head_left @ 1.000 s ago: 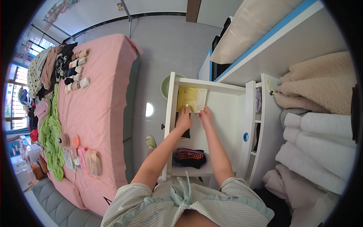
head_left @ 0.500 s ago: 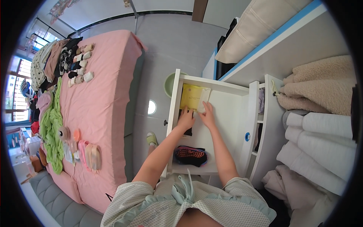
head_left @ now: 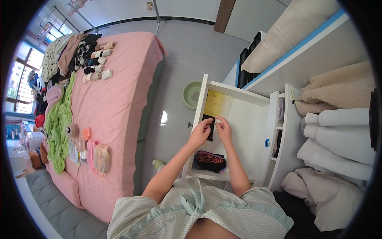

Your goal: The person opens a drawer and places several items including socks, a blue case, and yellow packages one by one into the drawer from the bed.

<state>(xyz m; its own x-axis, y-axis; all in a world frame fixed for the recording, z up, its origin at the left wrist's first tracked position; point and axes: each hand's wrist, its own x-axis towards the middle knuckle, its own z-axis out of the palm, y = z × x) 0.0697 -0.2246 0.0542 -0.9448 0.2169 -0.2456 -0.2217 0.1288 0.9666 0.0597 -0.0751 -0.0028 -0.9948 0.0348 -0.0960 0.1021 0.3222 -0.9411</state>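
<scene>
Both hands are over an open white drawer point(head_left: 248, 119). My left hand point(head_left: 200, 133) rests at a small folded black cloth item point(head_left: 210, 135) along the drawer's left side, fingers curved and slightly apart. My right hand point(head_left: 223, 130) hovers at the item's right edge, its fingers bent and parted, with nothing visible in them. Just beyond the hands lies a flat yellow packet point(head_left: 215, 102) with a clear edge, in the far left corner. Nearer to me sits a bundle of dark socks point(head_left: 211, 161) with orange grip dots.
A pink-covered bed point(head_left: 115, 107) on the left bears rolled socks point(head_left: 97, 63), a green cloth point(head_left: 59, 119) and small pouches. Between bed and drawer a green basin point(head_left: 191, 95) stands on the floor. Folded beige and grey textiles point(head_left: 338, 135) fill the right side.
Both hands have drawn back toward me from the yellow packet to the black item. The packet now lies uncovered in the corner. The whole view has shifted slightly.
</scene>
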